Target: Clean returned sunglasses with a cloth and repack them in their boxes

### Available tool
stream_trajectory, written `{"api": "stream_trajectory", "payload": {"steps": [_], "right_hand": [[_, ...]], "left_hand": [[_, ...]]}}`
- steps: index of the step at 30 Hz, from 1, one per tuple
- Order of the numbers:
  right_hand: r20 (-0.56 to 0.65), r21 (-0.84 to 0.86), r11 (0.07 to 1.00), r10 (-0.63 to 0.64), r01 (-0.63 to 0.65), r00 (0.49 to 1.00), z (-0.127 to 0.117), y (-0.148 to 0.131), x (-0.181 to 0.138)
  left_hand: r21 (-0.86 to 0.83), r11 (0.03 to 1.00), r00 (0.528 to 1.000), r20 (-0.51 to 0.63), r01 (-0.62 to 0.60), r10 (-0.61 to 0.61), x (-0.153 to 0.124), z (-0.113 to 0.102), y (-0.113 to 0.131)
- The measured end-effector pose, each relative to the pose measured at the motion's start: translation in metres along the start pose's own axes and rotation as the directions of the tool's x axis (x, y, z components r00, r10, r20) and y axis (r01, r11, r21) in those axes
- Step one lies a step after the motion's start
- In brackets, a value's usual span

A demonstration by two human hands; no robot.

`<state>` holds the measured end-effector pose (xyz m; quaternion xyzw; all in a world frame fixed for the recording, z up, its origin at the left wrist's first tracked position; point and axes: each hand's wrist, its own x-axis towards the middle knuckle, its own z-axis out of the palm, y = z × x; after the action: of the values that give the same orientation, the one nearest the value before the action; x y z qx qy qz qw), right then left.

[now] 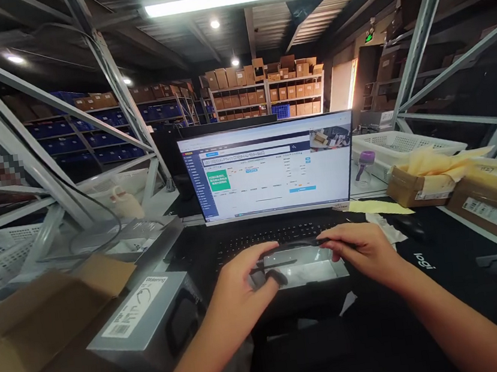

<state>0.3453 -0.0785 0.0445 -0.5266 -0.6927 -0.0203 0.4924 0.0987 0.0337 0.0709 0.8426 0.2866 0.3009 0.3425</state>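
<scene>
My forearms come in from the bottom edge over the black desk. My left hand is curled, thumb and fingers pinching the left end of a clear packet. My right hand is pinched on the packet's upper right edge, its fingers pressed together. The packet sits between both hands, just above the desk and right in front of the keyboard. There are small dark pieces inside it, but I cannot tell what they are.

Just left of my left arm lies a grey box with a white label on top. Beside it, further left, is an open cardboard box. Behind the keyboard stands the monitor, lit up with a form on a white page.

To the right of the screen a yellow sheet lies flat, with a dark mouse near it. A small carton holds yellow padding. Behind it stands a white basket, and a bottle with a purple cap is beside it.
</scene>
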Motion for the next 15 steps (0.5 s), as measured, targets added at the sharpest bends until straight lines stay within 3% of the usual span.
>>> {"api": "stream_trajectory", "payload": {"steps": [4,7,9,12,14,15], "right_hand": [[0.072,-0.045,0.995,0.096,-0.093,0.993,-0.024,0.001,0.003],[-0.091,-0.118,0.947,0.288,-0.298,0.953,-0.061,0.019,0.002],[-0.237,-0.161,0.867,0.430,-0.472,0.871,-0.091,0.038,-0.001],[-0.391,-0.424,0.578,0.577,-0.697,0.717,-0.129,0.069,-0.010],[-0.463,-0.560,0.356,0.615,-0.748,0.639,-0.144,0.087,-0.016],[-0.482,-0.582,0.290,0.629,-0.759,0.610,-0.149,0.094,-0.018]], "left_hand": [[0.045,0.998,0.999,0.000,-0.037,0.037,0.001,0.001,-0.003],[0.073,0.994,0.996,-0.028,-0.077,0.079,0.002,0.000,-0.009],[0.099,0.990,0.994,-0.040,-0.100,0.104,0.003,-0.001,-0.012],[0.135,0.984,0.991,-0.040,-0.120,0.127,0.004,-0.001,-0.015],[0.142,0.980,0.990,-0.023,-0.136,0.141,0.004,-0.001,-0.017],[0.141,0.980,0.989,-0.013,-0.143,0.146,0.003,-0.001,-0.017]]}}
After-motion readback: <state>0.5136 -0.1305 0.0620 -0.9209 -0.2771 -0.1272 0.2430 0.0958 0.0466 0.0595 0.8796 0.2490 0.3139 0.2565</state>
